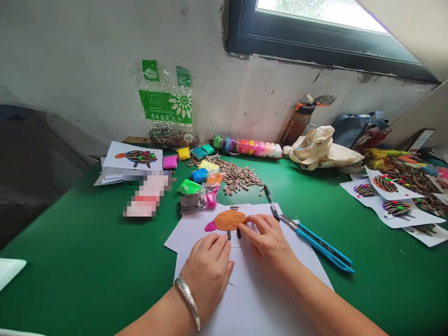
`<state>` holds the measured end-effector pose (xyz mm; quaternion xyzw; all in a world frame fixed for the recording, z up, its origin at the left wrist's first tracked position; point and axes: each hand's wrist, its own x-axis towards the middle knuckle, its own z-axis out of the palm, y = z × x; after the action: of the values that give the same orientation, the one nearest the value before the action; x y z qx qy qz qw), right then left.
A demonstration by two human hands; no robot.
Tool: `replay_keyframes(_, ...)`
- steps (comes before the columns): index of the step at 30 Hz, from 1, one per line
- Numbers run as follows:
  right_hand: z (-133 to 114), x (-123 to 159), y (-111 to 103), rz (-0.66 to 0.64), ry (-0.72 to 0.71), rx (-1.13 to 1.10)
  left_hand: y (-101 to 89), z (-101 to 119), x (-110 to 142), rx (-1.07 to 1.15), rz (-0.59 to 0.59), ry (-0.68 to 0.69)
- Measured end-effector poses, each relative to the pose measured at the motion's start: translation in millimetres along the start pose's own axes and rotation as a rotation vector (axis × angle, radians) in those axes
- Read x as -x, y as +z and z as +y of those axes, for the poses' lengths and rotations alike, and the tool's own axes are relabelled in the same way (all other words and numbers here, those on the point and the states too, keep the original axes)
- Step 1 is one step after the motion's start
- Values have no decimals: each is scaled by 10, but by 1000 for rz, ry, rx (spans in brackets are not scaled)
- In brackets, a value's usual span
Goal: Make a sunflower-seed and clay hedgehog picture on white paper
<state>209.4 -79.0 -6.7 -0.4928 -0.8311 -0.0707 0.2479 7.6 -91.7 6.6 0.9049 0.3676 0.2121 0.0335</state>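
Observation:
A white sheet of paper (pixel 252 298) lies on the green table (pixel 70 261) in front of me. On it sits a flat orange clay shape (pixel 230 219) with a pink tip (pixel 210 227) and two dark legs below. My left hand (pixel 209 270), with a silver bracelet at the wrist, rests on the paper, fingers curled and fingertips just below the clay shape. My right hand (pixel 268 240) lies beside it, fingers pressed together at the shape's lower right edge by a dark leg (pixel 238 233). What the fingertips pinch is too small to tell.
A blue utility knife (pixel 320 245) and a pen (pixel 270 200) lie right of the paper. A pile of sunflower seeds (pixel 238 177), coloured clay packets (pixel 199 175) and a seed bag (pixel 168 107) stand behind. Finished seed pictures (pixel 395 205) lie at right, another (pixel 135 157) at left.

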Motion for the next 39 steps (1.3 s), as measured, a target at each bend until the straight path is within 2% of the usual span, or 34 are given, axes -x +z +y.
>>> replay_keyframes(9,-69,-5,5,-20,-88,128,52,-21,27,18,71,0)
replay_keyframes(16,-150,-63,-56,23,-42,29,55,-35,25,25,62,-2)
replay_keyframes(22,-246,-92,84,-8,-42,-38,37,-34,9,47,59,-5)
replay_keyframes(26,-259,-108,90,-21,-27,-63,43,-38,16,44,53,-8)
replay_keyframes(33,-252,-145,39,60,18,-131,53,-44,48,61,34,-17)
replay_keyframes(39,-249,-129,88,-11,-1,-100,44,-38,43,80,18,-9)
